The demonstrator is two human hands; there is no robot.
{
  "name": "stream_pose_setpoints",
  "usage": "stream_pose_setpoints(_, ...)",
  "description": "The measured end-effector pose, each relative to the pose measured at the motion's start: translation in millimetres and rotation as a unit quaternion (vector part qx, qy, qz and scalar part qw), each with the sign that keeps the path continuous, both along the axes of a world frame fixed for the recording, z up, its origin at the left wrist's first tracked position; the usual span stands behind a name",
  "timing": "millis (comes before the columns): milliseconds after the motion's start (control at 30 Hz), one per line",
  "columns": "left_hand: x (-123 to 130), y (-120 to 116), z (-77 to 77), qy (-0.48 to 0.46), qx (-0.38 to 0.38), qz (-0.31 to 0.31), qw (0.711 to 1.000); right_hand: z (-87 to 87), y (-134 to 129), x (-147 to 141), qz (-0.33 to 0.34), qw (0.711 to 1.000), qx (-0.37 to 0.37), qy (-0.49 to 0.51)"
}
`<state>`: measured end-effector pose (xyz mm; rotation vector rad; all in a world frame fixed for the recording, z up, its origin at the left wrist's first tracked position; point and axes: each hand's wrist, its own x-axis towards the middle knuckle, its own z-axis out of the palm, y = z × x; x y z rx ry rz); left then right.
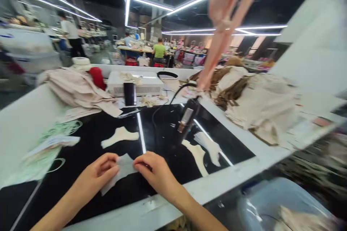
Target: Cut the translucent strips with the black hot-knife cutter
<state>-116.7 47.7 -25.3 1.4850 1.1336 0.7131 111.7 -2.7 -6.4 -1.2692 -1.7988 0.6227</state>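
A thin whitish fabric piece (125, 166) is stretched between my two hands over the glossy black board (168, 158). My left hand (104, 169) pinches its left side, fingers curled. At the piece's right edge, my right hand (151, 169) pinches with thumb and forefinger. Just beyond my left hand lies a cream cut piece (120, 136), flat on the board. To the right of my right hand are another cream piece (197, 155) and a whiter piece (210, 147), side by side. A dark corded device (188, 115) hangs above the board's middle.
Beige fabric (76, 88) is piled at the back left, by a white vented box (138, 83). More fabric (262, 104) covers the right side. Pink strips (221, 39) hang overhead. Green material (40, 155) lies left; a clear bag-lined container (282, 202) stands lower right. People are farther back.
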Motion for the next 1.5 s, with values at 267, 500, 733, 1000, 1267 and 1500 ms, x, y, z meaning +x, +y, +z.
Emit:
stream_pose_setpoints(267,0,8,21.0,0.018,0.071,0.093,0.993,-12.7,37,-17,0.033,0.998,0.044,-0.002)
stream_pose_setpoints(500,6,49,28.8,0.143,0.213,0.107,0.961,-13.6,85,-23,-0.046,0.992,0.066,-0.095)
stream_pose_setpoints(733,17,79,15.1,0.285,0.288,0.054,0.913,-27.1,113,-24,-0.092,0.967,0.085,-0.221)
stream_pose_setpoints(1000,21,86,1.2,0.414,0.308,0.04,0.856,-37.6,120,-26,-0.093,0.954,0.1,-0.268)
stream_pose_setpoints(1267,12,92,-1.6,0.401,0.352,0.008,0.845,-23.4,111,-32,-0.1,0.954,0.11,-0.261)
stream_pose_setpoints(1500,-3,104,-4.4,0.393,0.476,0.011,0.786,11.4,34,-6,0.029,0.968,0.097,-0.23)
